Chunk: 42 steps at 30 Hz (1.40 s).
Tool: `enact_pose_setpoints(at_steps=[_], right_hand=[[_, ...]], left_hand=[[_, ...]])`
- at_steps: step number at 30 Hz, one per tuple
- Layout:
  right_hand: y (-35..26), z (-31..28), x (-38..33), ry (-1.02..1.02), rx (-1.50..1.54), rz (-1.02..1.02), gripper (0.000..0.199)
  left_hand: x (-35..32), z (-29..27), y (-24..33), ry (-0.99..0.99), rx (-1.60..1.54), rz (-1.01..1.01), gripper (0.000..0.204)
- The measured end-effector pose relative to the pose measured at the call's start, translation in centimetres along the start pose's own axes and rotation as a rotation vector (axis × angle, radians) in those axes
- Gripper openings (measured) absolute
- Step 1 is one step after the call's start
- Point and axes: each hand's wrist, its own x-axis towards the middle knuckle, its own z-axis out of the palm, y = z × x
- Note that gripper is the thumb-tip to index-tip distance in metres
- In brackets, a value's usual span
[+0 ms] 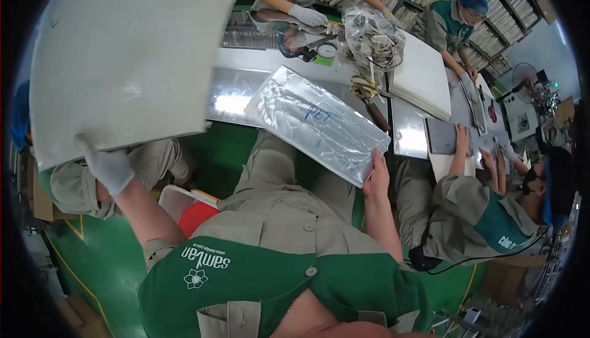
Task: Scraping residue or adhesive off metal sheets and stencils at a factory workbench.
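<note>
Two flat things are in the person's hands: a foil-wrapped slab (329,132) with blue handwriting on its silvery face, and a large white board (129,61). The right hand (377,175), bare, is closed on the slab's near right corner. The slab slants across the near edge of the steel-topped worktable (236,80), its far left corner over the top; whether it touches the metal I cannot tell. The left hand (112,169), in a white glove, grips the board by its lower edge, thumb on the face turned to the person, the other fingers mostly hidden. The board is tilted up, left of the slab, beyond the worktable's near edge.

Just beyond the slab's right end lie gold-handled scissors (362,85) and a brown-handled tool (377,117), the latter by the near edge. Farther back are a clear plastic bag (373,37), a roll of tape (326,50) and a green slip (323,61). Right of the bag sits a stack of white boards (424,77). At the far edge is a co-worker's gloved hand (308,16); on the right, another co-worker's hand touches a grey plate (444,138).
</note>
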Motion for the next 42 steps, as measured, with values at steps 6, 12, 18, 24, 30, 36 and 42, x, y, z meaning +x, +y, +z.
enact_pose_setpoints(at_steps=[6,12,18,24,30,36,42], right_hand=[[1.1,-0.4,0.9,0.088,-0.112,0.087,0.040],[1.8,2.1,0.7,0.021,-0.256,0.104,0.042],[2.9,3.2,-0.2,0.139,-1.197,-0.348,0.099],[0.3,6.1,-2.7,-0.390,-1.922,-0.613,0.089],[0.6,5.0,-1.6,-0.519,-2.115,-0.597,0.085],[-0.2,2.5,1.1,-0.613,-1.994,-0.913,0.054],[-6.9,7.0,0.4,-0.354,-1.564,-0.744,0.036]], left_hand=[[-3.0,0.9,5.2,-0.039,0.569,0.170,0.061],[-4.5,-0.3,6.4,-0.025,0.649,0.019,0.055],[-4.4,-0.9,4.0,-0.011,0.340,-0.228,0.058],[-4.6,-0.1,3.7,-0.147,0.463,-0.275,0.059],[-5.4,0.7,3.8,-0.225,0.513,-0.308,0.055],[-6.5,-1.6,5.3,-0.299,0.717,-0.201,0.063],[-7.7,0.4,8.7,-0.614,1.196,-0.288,0.037]])
